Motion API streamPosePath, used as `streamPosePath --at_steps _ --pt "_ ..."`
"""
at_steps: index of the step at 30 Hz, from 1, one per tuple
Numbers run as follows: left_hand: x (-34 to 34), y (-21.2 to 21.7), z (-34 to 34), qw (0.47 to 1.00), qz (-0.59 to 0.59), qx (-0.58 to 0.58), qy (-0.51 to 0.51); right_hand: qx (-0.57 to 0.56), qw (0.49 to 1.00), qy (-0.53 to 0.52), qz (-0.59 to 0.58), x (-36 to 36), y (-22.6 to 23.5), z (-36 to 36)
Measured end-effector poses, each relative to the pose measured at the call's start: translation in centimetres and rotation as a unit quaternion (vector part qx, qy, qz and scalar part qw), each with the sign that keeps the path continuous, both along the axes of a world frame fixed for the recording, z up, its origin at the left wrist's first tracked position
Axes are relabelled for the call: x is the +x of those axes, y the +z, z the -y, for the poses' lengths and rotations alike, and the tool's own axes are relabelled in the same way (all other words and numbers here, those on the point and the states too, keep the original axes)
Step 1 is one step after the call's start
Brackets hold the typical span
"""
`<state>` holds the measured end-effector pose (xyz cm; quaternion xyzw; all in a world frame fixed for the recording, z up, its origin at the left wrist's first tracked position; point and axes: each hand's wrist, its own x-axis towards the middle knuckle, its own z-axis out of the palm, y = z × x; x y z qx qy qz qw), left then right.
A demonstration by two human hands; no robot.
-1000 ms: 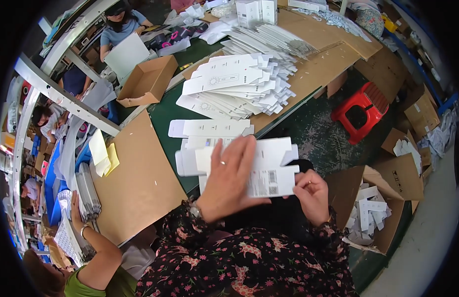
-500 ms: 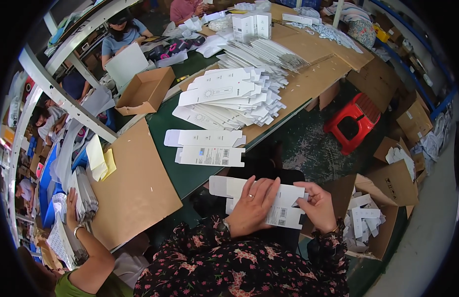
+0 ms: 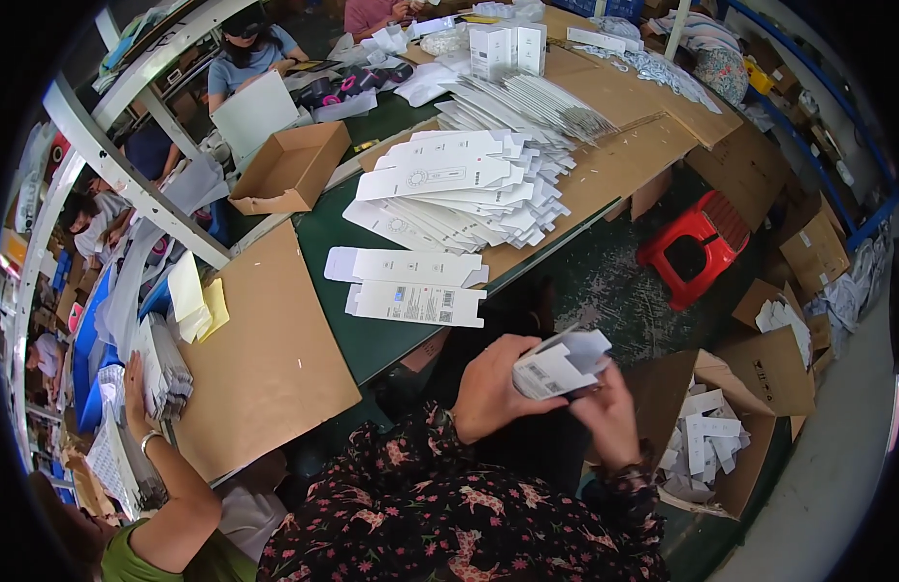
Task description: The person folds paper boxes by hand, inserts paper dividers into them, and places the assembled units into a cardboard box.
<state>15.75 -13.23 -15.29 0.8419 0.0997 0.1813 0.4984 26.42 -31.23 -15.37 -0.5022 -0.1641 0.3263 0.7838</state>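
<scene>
Above my lap, a small white carton (image 3: 551,373) is squared up into a tube, its right end gaping with flaps standing out. My left hand (image 3: 493,388) wraps round its left end and underside. At the flapped end, my right hand (image 3: 612,412) is slightly blurred, fingers curled against the flaps. On the green table edge ahead lies a flattened white carton (image 3: 406,301), printed side up. Beyond it rises a messy pile of flattened cartons (image 3: 449,184).
A brown box (image 3: 697,495) of small folded white cartons stands at my right, near a red stool (image 3: 697,247). An open cardboard tray (image 3: 289,165) sits on the table's far left. At left, a co-worker's hand (image 3: 137,398) touches stacked white sheets (image 3: 163,369).
The carton in my hands was flat and is now opened into a box shape. My left hand has moved from lying on top to gripping its side.
</scene>
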Motion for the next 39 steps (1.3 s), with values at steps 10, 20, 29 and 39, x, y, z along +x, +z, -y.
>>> streamPosePath --at_steps 10,20,29,39 --pt "-0.2 -2.1 -1.7 0.978 0.094 -0.158 -0.097 -0.11 0.986 0.023 0.121 -1.4 -2.1 -0.9" --pt "0.5 -1.6 -0.5 0.96 0.068 -0.268 -0.052 -0.119 0.979 0.013 0.162 -1.8 -2.9 -1.4" --pt "0.3 -1.8 -1.0 0.956 0.104 -0.27 0.036 -0.176 0.937 0.025 0.302 -2.5 -2.3 -2.5" --pt "0.7 -3.9 0.4 0.958 0.2 -0.176 0.109 -0.077 0.992 0.059 0.075 -1.5 -1.6 -1.9"
